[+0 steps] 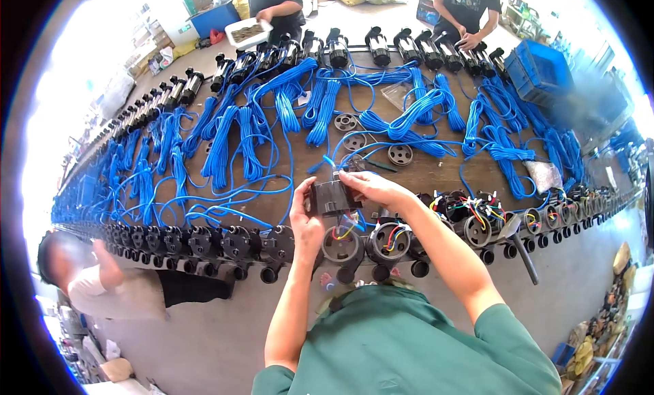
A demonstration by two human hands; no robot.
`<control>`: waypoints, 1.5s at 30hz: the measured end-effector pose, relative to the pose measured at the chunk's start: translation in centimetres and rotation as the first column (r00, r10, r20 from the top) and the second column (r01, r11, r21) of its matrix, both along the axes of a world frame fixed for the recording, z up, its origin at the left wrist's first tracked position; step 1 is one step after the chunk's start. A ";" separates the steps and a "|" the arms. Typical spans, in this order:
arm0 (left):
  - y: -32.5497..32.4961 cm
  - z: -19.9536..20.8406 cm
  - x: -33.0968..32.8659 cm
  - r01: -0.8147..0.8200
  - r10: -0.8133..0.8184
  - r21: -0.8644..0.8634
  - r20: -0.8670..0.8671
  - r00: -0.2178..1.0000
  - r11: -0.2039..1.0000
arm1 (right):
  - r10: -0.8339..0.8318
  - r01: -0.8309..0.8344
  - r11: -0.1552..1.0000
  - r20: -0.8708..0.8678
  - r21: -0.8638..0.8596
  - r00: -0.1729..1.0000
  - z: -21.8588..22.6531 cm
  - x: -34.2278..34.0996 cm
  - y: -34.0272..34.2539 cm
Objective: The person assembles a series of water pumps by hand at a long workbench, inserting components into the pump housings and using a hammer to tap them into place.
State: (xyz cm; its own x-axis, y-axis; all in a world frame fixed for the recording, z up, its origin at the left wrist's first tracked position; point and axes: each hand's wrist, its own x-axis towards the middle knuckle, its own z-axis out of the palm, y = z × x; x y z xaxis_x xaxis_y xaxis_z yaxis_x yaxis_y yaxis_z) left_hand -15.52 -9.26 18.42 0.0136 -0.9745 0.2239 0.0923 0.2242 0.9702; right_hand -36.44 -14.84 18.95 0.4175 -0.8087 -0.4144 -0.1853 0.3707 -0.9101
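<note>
A black box-shaped part [334,200] is held up between my hands above the table's near edge. My left hand [306,221] grips its left side, with the fingers wrapped along the edge. The fingers of my right hand [373,188] close on its upper right corner, where a blue cable comes in at the top. Below it, coloured wires hang out of a round black pump housing [340,244]. Beside that stands another round housing [391,241] with red, yellow and blue wires. The inside of the box is turned away from view.
Bundled blue cables [402,122] cover much of the brown table [306,163]. Grey pulley-like discs [400,154] lie mid-table. Black and silver motors [337,49] line the far edge. A hammer-like tool [521,250] overhangs the near edge. Blue crates [538,71] stand far right. Other people work nearby.
</note>
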 end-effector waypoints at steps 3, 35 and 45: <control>0.4 1.3 0.7 -0.060 0.259 -0.358 0.539 0.802 0.932 | 0.079 -0.077 0.996 -0.057 0.033 0.995 1.2 1.0 -0.8; 8.0 -5.4 1.7 -0.063 0.115 -0.107 0.594 0.796 0.992 | 0.111 -0.142 0.987 0.309 0.080 0.945 -3.4 -0.1 1.9; 10.2 -6.4 1.7 -0.032 0.060 -0.051 0.832 0.551 0.998 | -0.334 0.329 0.943 0.184 0.058 0.924 -3.5 3.2 3.0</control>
State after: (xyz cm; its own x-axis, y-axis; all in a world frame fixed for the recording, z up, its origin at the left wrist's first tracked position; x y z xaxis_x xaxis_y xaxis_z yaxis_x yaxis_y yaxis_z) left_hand -13.84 0.96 12.02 -0.1484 -0.9715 0.1848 -0.7651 0.2312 0.6010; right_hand -33.26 -11.89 15.41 0.2000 -0.9046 -0.3765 0.1263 0.4049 -0.9056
